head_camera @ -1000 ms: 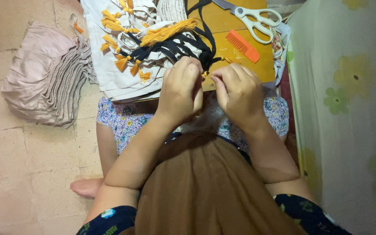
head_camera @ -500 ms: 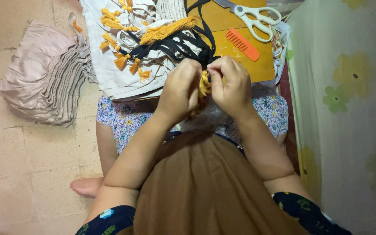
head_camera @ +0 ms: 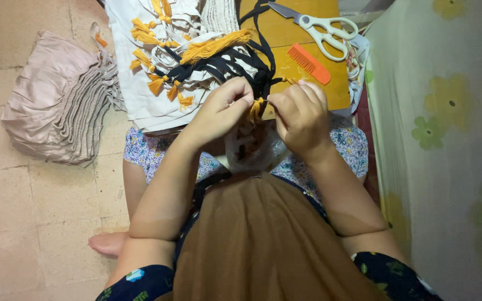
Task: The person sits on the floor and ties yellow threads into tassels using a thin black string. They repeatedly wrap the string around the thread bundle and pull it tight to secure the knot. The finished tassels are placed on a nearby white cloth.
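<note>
My left hand [head_camera: 218, 111] and my right hand [head_camera: 302, 114] meet over my lap, both pinching a small bundle of orange thread [head_camera: 256, 107] between the fingertips. The thread hangs at the end of a black cord [head_camera: 260, 67] that runs up into a heap of black cords and orange tassels [head_camera: 213, 47] on white cloth [head_camera: 140, 95]. Under my hands lies a clear plastic bag [head_camera: 252, 150] on my flowered skirt.
White-handled scissors [head_camera: 322, 28] and an orange comb [head_camera: 308, 63] lie on a yellow wooden board [head_camera: 285, 33]. A stack of folded pale pink cloth [head_camera: 57, 106] sits on the tiled floor at left. Flowered green fabric [head_camera: 447, 128] fills the right side.
My hands have drawn together on the orange thread and shifted slightly up toward the board. The thread bundle now shows between the fingertips.
</note>
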